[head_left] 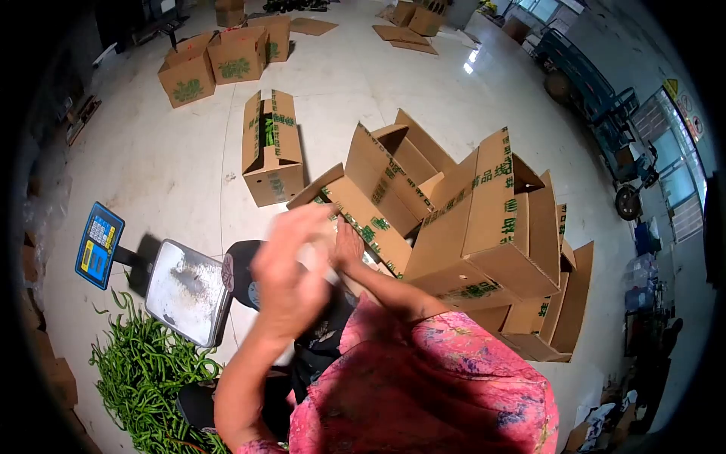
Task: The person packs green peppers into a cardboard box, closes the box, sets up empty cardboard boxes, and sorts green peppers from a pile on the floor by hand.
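My left hand (291, 261) is raised in front of me and smeared by motion. Something whitish shows beside its fingers, too blurred to name. Behind it, my right hand (348, 246) rests with fingers stretched out against a cardboard box (363, 208) with green print, whose flaps stand up. Part of this box is hidden by my hands and arms. Larger open cardboard boxes (491, 227) stand close by on the right.
A scale (185, 291) with a blue display (100, 244) stands at left, beside a heap of green chili peppers (147, 378). Ahead is a box (272, 151) with green peppers inside. More boxes (234, 57) stand farther back. A three-wheeled cart (590, 91) is parked at right.
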Demonstrator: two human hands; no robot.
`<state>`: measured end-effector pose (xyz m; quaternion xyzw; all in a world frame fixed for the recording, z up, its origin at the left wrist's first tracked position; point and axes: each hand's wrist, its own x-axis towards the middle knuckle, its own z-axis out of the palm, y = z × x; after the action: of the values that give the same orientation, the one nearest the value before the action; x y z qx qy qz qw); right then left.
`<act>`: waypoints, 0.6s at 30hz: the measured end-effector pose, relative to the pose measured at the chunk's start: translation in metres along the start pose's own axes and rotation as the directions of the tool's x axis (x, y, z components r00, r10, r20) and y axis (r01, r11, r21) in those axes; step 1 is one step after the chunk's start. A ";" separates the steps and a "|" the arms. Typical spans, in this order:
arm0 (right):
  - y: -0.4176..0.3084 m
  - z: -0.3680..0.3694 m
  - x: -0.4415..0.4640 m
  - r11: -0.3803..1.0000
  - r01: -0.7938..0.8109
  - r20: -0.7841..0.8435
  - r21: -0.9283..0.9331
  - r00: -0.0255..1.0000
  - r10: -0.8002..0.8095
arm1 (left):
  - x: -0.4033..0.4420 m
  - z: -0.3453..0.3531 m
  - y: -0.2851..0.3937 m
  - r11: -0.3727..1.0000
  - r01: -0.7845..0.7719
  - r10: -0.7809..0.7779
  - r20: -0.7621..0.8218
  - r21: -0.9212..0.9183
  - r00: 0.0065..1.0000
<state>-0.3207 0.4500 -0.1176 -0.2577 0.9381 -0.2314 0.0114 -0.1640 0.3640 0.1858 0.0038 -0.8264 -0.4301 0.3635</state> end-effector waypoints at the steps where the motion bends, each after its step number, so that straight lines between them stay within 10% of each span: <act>1: -0.001 0.003 -0.001 1.000 0.000 -0.005 -0.024 1.000 0.000 | 0.013 0.024 0.021 0.991 -0.037 0.048 0.084 -0.127 0.995; 3: 0.001 0.008 -0.002 0.997 -0.005 -0.012 -0.072 1.000 0.004 | 0.035 0.083 0.043 0.838 -0.544 0.545 0.080 -0.027 0.835; 7: 0.010 0.008 -0.002 1.000 0.008 0.012 -0.005 1.000 -0.008 | 0.035 0.163 0.091 0.670 -0.719 0.742 0.191 -0.187 0.642; 13: 0.011 0.004 -0.004 0.997 0.000 0.082 0.075 0.997 -0.006 | 0.006 0.197 0.082 0.726 -0.664 0.477 0.565 0.177 0.673; 18: 0.009 0.003 -0.004 0.999 0.036 0.062 0.004 0.997 -0.036 | 0.019 0.133 0.063 0.731 -0.625 0.552 0.301 0.274 0.777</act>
<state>-0.3214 0.4569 -0.1249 -0.2813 0.9322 -0.2246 0.0365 -0.2389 0.4923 0.1932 -0.2362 -0.8804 -0.1317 0.3896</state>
